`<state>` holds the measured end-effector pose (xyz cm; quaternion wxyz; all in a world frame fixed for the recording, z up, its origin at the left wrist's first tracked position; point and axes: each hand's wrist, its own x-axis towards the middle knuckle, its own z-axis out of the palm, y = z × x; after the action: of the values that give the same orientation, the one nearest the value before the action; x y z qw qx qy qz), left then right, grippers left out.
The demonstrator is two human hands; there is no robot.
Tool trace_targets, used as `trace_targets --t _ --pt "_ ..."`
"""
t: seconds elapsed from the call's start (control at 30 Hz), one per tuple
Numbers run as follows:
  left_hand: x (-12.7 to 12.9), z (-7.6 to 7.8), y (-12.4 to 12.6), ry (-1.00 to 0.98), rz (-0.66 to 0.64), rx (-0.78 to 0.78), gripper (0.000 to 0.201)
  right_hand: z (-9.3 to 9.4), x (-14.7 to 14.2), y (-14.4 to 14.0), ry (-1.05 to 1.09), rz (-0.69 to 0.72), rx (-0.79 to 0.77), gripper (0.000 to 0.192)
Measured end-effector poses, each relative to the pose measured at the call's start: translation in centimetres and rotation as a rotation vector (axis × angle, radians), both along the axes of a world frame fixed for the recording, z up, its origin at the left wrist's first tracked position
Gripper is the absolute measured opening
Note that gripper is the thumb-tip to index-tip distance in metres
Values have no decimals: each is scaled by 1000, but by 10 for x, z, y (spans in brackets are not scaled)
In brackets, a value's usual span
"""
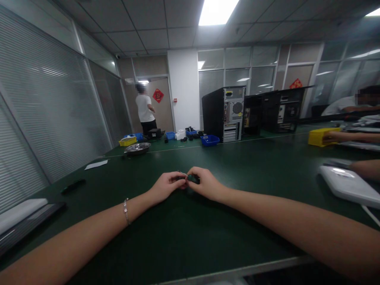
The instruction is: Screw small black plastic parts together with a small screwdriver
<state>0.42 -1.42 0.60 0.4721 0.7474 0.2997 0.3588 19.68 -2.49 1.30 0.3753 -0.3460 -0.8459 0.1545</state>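
Near the middle of the green tabletop (154, 233), my left hand (164, 188) and my right hand (208, 185) meet at the fingertips. Curled fingers of the right hand close on a small dark-green object (193, 179). From it a thin, pale, rod-like part points toward the left fingers; its exact kind is too small and blurred to tell. My left thumb and fingers pinch together at the other end of this part, and whatever lies between them is mostly covered. A bracelet (126, 211) circles my left wrist.
Computer towers (224, 114) stand at the back, beside a blue bin (209, 140). A metal bowl (137, 149) lies back left. At right, another person's hands are near a yellow bin (320, 137) and a white device (348, 184). A dark keyboard-like object (32, 221) sits left.
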Motion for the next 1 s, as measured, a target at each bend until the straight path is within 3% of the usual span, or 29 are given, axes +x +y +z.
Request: trace_targets --t 0.43,0.67,0.77,0.83,0.9,1.0 --pt "0 -2 1 36 -9 14 26 -2 0 1 -19 -23 9 11" --pt "3 -5 4 -83 2 -31 26 -5 0 6 -6 -37 14 11" --pt "-6 -7 23 -181 169 -30 22 -6 2 7 -8 -40 9 13" --pt "-22 -4 43 -270 360 -31 18 -5 4 6 -18 -23 -1 13" --pt "-48 2 63 -357 663 -36 12 -4 7 4 -39 27 -9 14" --pt "-100 16 80 -430 917 7 14 -3 11 1 -74 111 1 14"
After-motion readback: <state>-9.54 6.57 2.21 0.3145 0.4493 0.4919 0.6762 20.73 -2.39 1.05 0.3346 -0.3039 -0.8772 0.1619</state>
